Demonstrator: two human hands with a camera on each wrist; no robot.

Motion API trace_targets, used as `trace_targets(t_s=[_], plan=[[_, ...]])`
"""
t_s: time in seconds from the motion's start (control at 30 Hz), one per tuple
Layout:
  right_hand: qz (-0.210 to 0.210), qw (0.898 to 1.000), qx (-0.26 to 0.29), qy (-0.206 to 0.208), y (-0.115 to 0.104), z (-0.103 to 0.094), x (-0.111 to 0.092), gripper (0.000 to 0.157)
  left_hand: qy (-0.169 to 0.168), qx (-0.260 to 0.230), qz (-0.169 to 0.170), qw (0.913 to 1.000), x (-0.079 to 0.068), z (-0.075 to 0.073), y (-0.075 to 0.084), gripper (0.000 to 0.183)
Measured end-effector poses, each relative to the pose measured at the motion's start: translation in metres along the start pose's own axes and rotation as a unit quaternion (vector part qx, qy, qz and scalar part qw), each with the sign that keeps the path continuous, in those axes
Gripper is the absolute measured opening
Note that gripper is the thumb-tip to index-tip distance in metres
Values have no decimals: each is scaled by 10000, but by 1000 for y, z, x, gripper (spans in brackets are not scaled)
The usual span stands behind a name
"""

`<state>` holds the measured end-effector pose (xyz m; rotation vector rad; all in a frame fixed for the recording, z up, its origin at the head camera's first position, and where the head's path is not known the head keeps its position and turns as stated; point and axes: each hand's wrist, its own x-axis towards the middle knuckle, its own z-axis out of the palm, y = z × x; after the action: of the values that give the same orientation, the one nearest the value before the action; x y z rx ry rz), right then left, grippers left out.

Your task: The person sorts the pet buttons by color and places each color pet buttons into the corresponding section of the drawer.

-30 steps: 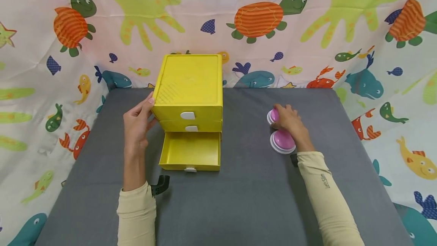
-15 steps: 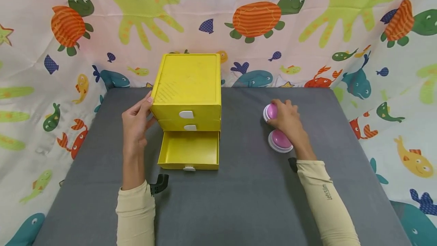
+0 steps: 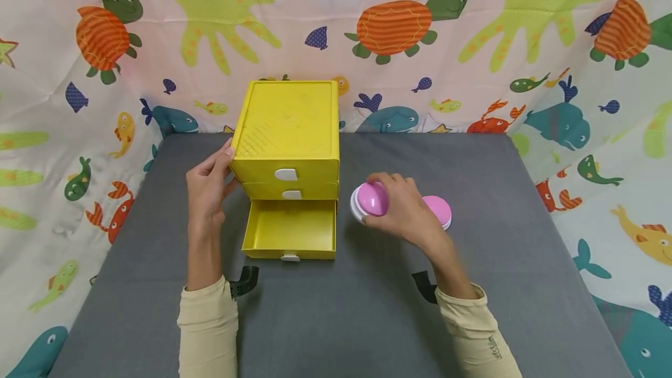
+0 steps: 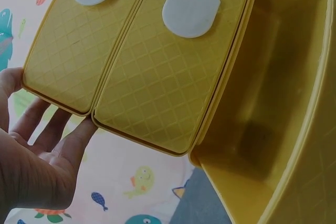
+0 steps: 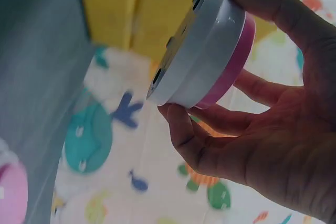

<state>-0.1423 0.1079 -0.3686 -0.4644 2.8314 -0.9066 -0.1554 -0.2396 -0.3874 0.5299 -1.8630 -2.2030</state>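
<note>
My right hand [image 3: 404, 209] holds a round push button [image 3: 373, 199] with a pink dome and white base above the table, tilted. In the right wrist view, thumb and fingers grip the rim of this push button [image 5: 202, 51], and its underside faces left. A second pink-and-white push button [image 3: 438, 210] lies on the table, partly behind the right hand. On the left stands a yellow drawer box [image 3: 291, 121] with its bottom drawer [image 3: 291, 232] pulled out and bare inside. My left hand [image 3: 207, 185] rests against the box's left side, fingers spread along it and thumb at the upper corner [image 4: 23, 80].
Two upper drawers with white tabs [image 4: 191, 11] are closed. The box stands at the back of a grey table [image 3: 336, 319]. A sea-animal curtain [image 3: 315, 22] hangs behind and at both sides. Black camera mounts [image 3: 245, 282] sit on both wrists.
My right hand has lifted the farther push button and carried it left and nearer, toward the box. The second button stays on the table. My left hand stays at the box.
</note>
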Motion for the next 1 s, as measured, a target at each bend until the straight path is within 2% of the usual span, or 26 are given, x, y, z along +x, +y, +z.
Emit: trace_targets(t_s=[0.17,0.33,0.47,0.6,0.8,0.9,1.0], plan=[[-591,9982,-67,-31,-25,28,-7,69,-9,-2,-43,10000,1,1,0,41],[-1097,9927,-440,227,-49,63,-5,64,-28,-21,-45,10000,1,1,1,42],[-1626,9791,-1043,634,-64,93,-1,61,19,-43,-72,10000,1,1,1,41],[-1920,9682,-1419,751,-76,117,8,58,-2,-37,-92,10000,2,1,1,41],[-2076,9633,-1613,544,-86,137,21,55,42,7,-137,9999,3,-1,-1,41],[-1937,9670,-1611,383,-90,140,28,53,51,9,-106,9999,2,-2,-1,41],[-1723,9725,-1561,129,-93,145,37,43,34,-11,-48,10000,2,-3,-1,41]])
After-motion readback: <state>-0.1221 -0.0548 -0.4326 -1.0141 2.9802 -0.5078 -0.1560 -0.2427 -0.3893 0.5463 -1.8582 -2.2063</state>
